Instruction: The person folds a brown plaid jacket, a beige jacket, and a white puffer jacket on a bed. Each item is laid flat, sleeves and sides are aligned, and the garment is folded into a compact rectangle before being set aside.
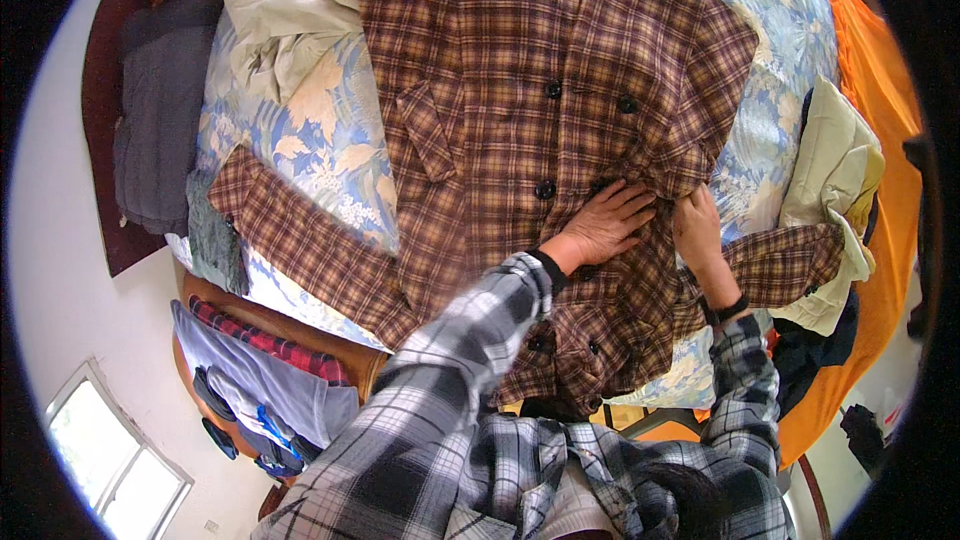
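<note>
A brown plaid wool coat (502, 135) with dark buttons lies spread on a bed with a blue floral sheet (322, 120). My left hand (611, 226) rests palm down on the coat's front, its fingers spread slightly. Close by on the right, my right hand (697, 229) grips the bunched plaid cloth at the coat's side, with its fingertips partly hidden. One coat sleeve (315, 240) stretches out to the left. The cuff end of the other sleeve (787, 266) points right, past my right wrist. Near me, the coat's lower part is rumpled over the bed's edge.
Beige cloth (289, 0) and a dark grey folded textile (161, 112) lie at the left. Pale green cloth (825, 157) and an orange cover (885, 240) are on the right. A wooden piece of furniture (367, 367) bearing folded clothes stands at lower left.
</note>
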Available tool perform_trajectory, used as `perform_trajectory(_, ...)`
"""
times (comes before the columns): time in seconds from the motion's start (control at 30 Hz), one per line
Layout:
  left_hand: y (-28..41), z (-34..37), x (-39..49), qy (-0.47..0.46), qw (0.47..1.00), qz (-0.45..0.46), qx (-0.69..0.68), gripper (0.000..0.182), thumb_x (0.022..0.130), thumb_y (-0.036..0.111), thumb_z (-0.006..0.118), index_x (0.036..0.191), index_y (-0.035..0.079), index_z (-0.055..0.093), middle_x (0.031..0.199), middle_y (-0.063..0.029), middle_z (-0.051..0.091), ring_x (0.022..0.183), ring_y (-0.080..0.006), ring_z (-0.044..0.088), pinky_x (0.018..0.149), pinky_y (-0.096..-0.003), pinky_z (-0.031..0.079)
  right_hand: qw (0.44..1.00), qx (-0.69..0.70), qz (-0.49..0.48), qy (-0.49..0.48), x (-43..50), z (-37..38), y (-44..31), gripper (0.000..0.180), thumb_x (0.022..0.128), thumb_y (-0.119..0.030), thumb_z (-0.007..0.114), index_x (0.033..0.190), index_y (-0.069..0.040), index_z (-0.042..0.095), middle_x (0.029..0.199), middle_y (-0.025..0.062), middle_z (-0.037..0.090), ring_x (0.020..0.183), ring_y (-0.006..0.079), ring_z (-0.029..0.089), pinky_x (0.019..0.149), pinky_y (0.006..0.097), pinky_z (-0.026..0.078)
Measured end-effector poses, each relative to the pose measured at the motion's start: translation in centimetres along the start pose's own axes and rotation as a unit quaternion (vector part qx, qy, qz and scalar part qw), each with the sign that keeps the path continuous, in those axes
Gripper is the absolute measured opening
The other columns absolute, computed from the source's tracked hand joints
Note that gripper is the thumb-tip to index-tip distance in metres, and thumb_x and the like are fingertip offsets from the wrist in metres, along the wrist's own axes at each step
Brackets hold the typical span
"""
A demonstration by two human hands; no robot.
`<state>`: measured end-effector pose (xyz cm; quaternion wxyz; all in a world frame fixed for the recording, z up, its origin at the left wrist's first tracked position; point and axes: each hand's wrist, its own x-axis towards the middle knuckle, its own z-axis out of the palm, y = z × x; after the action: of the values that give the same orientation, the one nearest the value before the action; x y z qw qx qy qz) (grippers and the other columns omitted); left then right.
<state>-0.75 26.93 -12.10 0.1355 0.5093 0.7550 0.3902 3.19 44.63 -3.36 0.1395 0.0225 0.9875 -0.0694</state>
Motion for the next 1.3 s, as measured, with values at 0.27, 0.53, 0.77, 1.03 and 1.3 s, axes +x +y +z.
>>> perform_trajectory(0.27,-3.5,-14.0,-9.6,0.181,0.977,-0.111,-0.016,0.018,0.08,0.014,0.059,0.097,0.012,0.061,0.093,-0.0075,0.062,0.083,-0.0251,0.06,0.067,-0.033,0.049,0.948,0.279,-0.053,0.142,0.3,-0.9,-10.5,0.015,0.074,-0.002,0.06,0.086,-0.005,0.052,0.078,0.0121,0.054,0.074,0.0311,0.054,0.064,0.0372,0.045)
perform_trajectory(0.53,-10.4,-20.3,-16.2,0.202,0.912,-0.355,0.034,0.017,0.081,0.014,0.056,0.092,0.002,0.054,0.083,-0.0135,0.058,0.076,-0.033,0.057,0.066,-0.0381,0.046,0.935,0.315,-0.153,0.051,6.7,2.6,-24.2,0.028,0.077,-0.015,0.064,0.098,-0.004,0.049,0.088,0.0105,0.051,0.08,0.0295,0.054,0.065,0.0395,0.046)
perform_trajectory(0.77,-12.1,-21.0,-12.9,0.194,0.959,-0.185,0.094,0.025,0.074,0.01,0.062,0.096,0.0,0.055,0.1,-0.0159,0.054,0.093,-0.0354,0.052,0.078,-0.0391,0.044,0.982,0.188,-0.022,-0.004,12.3,4.3,-27.1,0.045,0.073,-0.026,0.066,0.101,0.0,0.043,0.09,0.014,0.051,0.074,0.0307,0.059,0.055,0.039,0.049)
perform_trajectory(1.03,-13.5,-20.2,-12.9,-0.043,0.985,-0.089,0.139,0.011,0.072,0.009,0.054,0.081,0.003,0.056,0.094,-0.009,0.058,0.088,-0.0299,0.054,0.075,-0.0383,0.046,0.975,0.16,-0.075,0.131,12.2,3.7,-26.1,0.014,0.082,-0.021,0.051,0.081,-0.008,0.047,0.066,0.0085,0.051,0.052,0.0278,0.055,0.043,0.0371,0.044)
perform_trajectory(1.3,-16.1,-18.2,-7.6,0.037,0.998,-0.025,0.033,0.037,0.076,0.012,0.053,0.112,0.005,0.052,0.109,-0.015,0.055,0.098,-0.0339,0.053,0.082,-0.0389,0.044,0.973,0.142,-0.083,0.161,12.3,3.2,-24.7,0.017,0.079,-0.018,0.056,0.072,-0.009,0.044,0.061,0.0071,0.047,0.048,0.0253,0.053,0.041,0.0344,0.044)
